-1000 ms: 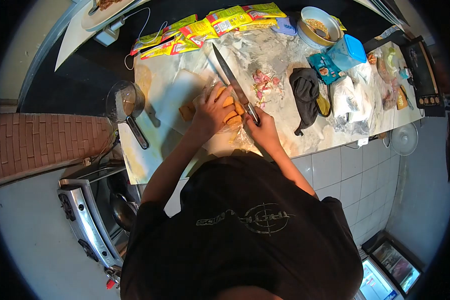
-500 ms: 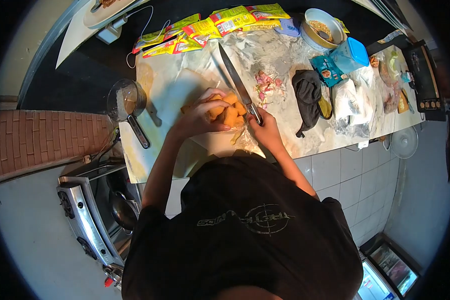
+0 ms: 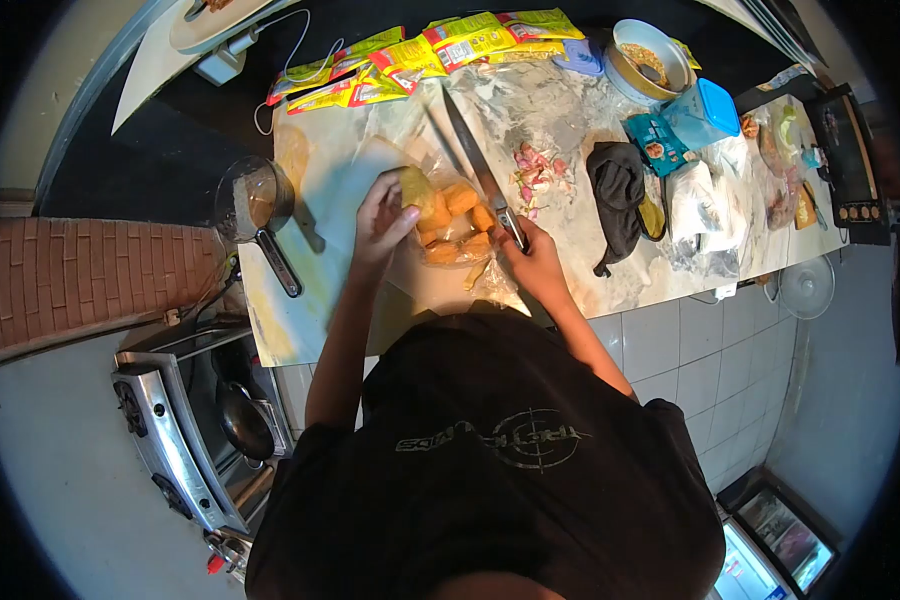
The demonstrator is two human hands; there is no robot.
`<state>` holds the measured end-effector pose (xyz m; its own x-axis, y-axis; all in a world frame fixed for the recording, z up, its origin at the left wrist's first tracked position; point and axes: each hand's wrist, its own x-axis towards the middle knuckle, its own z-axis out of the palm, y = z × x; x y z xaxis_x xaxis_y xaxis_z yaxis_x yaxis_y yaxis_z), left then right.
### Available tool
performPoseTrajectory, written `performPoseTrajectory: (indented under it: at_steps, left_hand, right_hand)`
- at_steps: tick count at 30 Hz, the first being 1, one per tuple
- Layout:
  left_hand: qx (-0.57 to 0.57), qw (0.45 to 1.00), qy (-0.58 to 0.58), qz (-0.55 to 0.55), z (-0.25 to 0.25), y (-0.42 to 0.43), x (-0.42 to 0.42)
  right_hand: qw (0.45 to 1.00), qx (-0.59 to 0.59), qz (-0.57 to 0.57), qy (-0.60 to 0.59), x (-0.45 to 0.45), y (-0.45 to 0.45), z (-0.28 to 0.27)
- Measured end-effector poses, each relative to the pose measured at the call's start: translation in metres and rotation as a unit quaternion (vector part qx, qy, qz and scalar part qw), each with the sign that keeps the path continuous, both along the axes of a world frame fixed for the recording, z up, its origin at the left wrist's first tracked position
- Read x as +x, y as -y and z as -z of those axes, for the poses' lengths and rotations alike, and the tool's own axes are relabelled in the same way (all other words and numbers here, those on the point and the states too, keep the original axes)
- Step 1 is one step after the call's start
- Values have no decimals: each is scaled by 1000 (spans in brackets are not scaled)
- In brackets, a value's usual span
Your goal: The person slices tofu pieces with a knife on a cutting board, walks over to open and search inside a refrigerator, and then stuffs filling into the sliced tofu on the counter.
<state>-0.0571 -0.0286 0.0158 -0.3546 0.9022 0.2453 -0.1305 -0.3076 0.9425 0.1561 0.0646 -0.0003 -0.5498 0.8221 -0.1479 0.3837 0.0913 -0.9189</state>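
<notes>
My left hand is closed round a pumpkin chunk with a dull greenish-yellow side, at the left of a clear plastic bag. Several other orange pumpkin chunks lie in or on the bag, which spreads over the table. A long kitchen knife is gripped by its dark handle in my right hand. Its blade points away from me, toward the back of the table, just right of the chunks.
Pinkish peelings lie right of the knife, then a dark cloth. Yellow packets line the back, beside a bowl and a blue-lidded container. A glass-like pan sits at the left edge, its handle toward me.
My left hand has drawn back to the left from over the pile and now holds one pumpkin chunk, uncovering the rest. My right hand and the knife have barely moved.
</notes>
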Motion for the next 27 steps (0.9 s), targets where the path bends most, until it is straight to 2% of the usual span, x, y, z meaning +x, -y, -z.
performPoseTrajectory:
  at_steps: [1,5,7,10,12,15,22,24,25,27]
  left_hand:
    - [-14,995,96,5,-5,4,0]
    - [-73,995,63,-28,-9,15,2]
    - [-69,994,74,-49,-14,18,1]
    - [-84,989,38,-116,-14,28,-9]
    - [-130,972,-7,-195,-11,34,-18]
    - [-175,960,-28,-219,-14,44,-21]
    - [-260,952,-7,-163,5,56,-13]
    - [-253,957,62,-129,9,58,-12]
    - [-252,956,63,-132,9,60,-11]
    - [-237,952,149,-120,6,62,-4]
  right_hand:
    - [1000,-3,8,-6,-2,1,-4]
    - [997,29,24,-69,-8,3,-10]
    - [999,40,11,-14,-9,0,-19]
    - [998,50,2,-31,-13,-2,-18]
    - [998,55,0,-43,-15,-6,-18]
    - [995,94,-15,20,-19,-15,-22]
    - [963,216,-159,13,-43,-38,-19]
    - [941,265,-190,94,-47,-40,-16]
    - [940,266,-194,93,-48,-39,-15]
    - [952,254,-158,61,-48,-38,-13]
